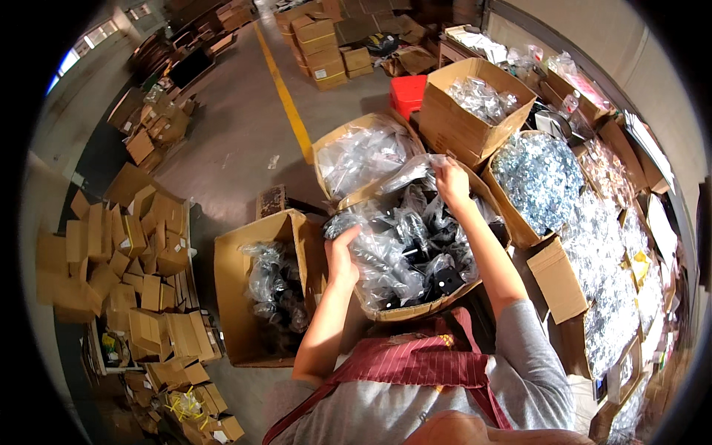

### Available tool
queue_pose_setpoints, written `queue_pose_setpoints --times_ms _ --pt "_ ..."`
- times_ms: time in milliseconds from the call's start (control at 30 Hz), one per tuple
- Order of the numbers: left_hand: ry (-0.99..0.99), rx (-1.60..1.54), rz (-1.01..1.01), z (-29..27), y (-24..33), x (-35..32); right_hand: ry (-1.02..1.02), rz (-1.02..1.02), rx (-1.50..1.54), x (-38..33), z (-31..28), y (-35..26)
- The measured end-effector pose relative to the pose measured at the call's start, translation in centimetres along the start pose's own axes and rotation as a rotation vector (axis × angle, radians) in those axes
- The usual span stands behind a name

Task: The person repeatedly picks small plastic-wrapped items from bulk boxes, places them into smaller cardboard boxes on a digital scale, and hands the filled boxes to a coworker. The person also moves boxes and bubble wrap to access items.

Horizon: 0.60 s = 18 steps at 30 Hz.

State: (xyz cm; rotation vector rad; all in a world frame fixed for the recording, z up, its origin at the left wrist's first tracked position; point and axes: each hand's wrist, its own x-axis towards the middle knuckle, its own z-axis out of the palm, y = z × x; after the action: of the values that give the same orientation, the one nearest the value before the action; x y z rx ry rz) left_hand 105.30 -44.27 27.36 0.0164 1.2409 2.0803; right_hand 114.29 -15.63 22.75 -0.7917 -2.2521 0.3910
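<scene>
A cardboard box in front of me is full of black parts in clear plastic bags. My right hand pinches the end of a clear plastic bag over the box's far side. At the near left rim, my left hand curls around a plastic-wrapped dark piece; the wrapping hides its exact shape. Just left stands a second carton, partly filled with similar bagged black parts. Behind the middle box, another carton holds crumpled clear plastic bags.
To the right, boxes hold shiny small wrapped items and silvery clear packets. A taller carton and a red bin stand beyond. Flattened and broken cartons pile up at left. A yellow line crosses the grey floor.
</scene>
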Motion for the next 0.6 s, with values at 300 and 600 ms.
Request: queue_pose_setpoints --times_ms 300,600 --pt "-0.464 0.261 -0.131 4.9 -3.4 -5.9 0.034 -0.227 0.382 -11.4 -16.1 -7.6" --pt "-1.329 0.974 0.524 12.9 -10.0 -14.5 0.390 -0.222 0.071 -24.1 -27.8 -6.6"
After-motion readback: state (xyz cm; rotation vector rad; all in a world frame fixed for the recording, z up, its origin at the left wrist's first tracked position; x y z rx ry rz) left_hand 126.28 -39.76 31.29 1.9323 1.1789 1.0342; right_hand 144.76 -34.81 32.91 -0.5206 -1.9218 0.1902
